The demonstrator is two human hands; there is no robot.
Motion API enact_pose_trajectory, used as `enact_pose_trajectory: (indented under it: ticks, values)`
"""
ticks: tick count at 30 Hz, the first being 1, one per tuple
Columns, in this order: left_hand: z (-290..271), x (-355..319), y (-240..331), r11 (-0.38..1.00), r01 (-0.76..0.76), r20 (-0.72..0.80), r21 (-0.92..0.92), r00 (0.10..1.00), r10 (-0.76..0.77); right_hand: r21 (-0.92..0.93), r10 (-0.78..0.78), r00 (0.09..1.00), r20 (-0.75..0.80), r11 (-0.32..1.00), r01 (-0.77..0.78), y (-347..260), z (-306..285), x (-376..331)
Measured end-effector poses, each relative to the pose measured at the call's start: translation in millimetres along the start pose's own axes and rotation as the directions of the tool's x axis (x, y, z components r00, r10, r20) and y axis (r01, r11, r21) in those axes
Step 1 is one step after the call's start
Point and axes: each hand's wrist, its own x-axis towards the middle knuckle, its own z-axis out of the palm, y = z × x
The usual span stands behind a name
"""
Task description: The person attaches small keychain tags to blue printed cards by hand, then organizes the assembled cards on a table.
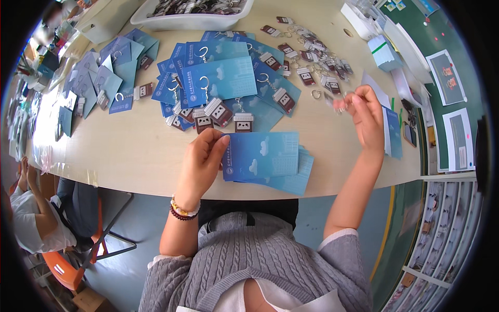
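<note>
My left hand (pixel 202 156) rests its fingertips on the left edge of a small stack of blue cards (pixel 270 161) lying near the table's front edge. My right hand (pixel 364 112) is raised to the right of the stack, its fingers pinched on a small keychain charm (pixel 339 105) that looks blurred. Just beyond the stack lie blue cards with brown-and-white keychains attached (pixel 223 88), fanned out in a heap. Loose keychains (pixel 306 62) are scattered behind my right hand.
The beige table (pixel 135 151) also carries a second heap of blue-grey cards (pixel 104 78) at the left, a white tray (pixel 192 18) of parts at the back, and a small blue box (pixel 385 52) at the right. Another person (pixel 31 218) sits at the left.
</note>
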Motion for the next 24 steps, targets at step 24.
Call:
enact_pose_trajectory:
  ticks: [24]
  values:
    - [1, -14, 0, 0.994, -0.009, 0.05, 0.106, 0.999, 0.003, 0.041, 0.294, 0.849, 0.439, 0.938, -0.345, 24, 124, -41]
